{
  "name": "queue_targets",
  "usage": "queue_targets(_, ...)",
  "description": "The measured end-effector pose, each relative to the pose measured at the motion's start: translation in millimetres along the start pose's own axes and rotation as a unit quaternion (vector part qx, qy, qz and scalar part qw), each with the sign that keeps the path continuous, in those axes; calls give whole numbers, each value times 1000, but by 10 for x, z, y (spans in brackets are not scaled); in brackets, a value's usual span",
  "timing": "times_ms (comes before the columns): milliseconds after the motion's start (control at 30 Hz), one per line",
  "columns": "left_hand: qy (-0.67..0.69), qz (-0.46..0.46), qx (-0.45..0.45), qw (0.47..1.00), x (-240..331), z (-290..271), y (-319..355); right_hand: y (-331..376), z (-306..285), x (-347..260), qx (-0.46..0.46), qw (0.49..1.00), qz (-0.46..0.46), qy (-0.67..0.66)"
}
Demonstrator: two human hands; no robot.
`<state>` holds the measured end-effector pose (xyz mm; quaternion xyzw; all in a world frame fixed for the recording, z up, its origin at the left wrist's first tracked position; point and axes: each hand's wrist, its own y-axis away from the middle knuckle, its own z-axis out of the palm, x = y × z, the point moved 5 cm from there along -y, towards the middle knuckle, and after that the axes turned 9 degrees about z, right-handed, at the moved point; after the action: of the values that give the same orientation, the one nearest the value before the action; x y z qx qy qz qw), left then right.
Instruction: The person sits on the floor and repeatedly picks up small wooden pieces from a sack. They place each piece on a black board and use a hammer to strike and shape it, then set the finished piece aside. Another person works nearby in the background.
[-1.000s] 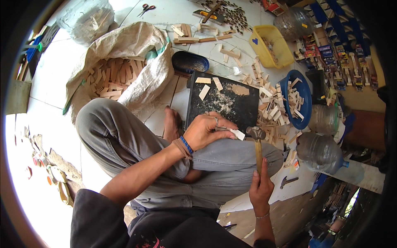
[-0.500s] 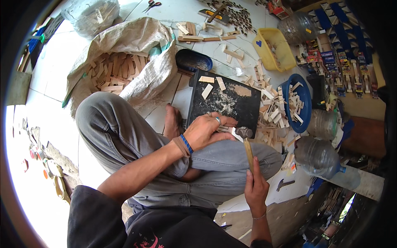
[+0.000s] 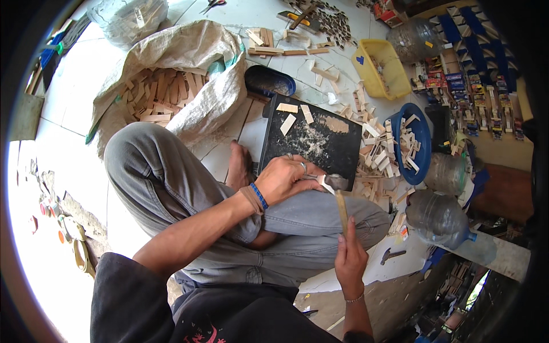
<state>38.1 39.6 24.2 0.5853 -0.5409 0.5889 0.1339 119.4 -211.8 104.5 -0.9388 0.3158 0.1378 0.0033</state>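
Note:
My right hand (image 3: 350, 251) is wrapped round the wooden handle of a hammer (image 3: 342, 211). The hammer's dark head, smeared by motion, is beside a small pale wooden piece (image 3: 325, 184). Fingers of my left hand (image 3: 286, 178) pinch that piece over the near edge of a black board (image 3: 334, 151), close to my bent leg. The far ends of the left fingers are partly hidden. On the board lie three flat wooden pieces (image 3: 287, 124), with sawdust (image 3: 311, 143) scattered around them.
A sack (image 3: 214, 106) of wooden slats stands at the left. Right of the board are loose wooden pieces (image 3: 377, 148), a blue basin (image 3: 427, 137) and a yellow tub (image 3: 361, 74). A large plastic bottle (image 3: 437, 217) and a second hammer (image 3: 393, 255) lie near my right knee.
The hammer head has shifted slightly beside the wooden piece and is blurred. The piece in my left fingers has tilted. Both hands stay in nearly the same places.

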Motion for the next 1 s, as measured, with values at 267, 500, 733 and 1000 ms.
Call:
queue_targets(267,2,2,9,1000,24,-13,-10,182,-217,103,134,977,54,-156)
queue_targets(500,-14,15,3,1000,31,-29,-11,97,-131,46,131,989,-16,-66)
queue_targets(733,-10,6,1,1000,-7,-2,-12,101,-18,53,90,991,-7,-101)
queue_targets(1000,-3,-13,-19,1000,-46,25,-13,237,-208,88,215,963,51,-153)
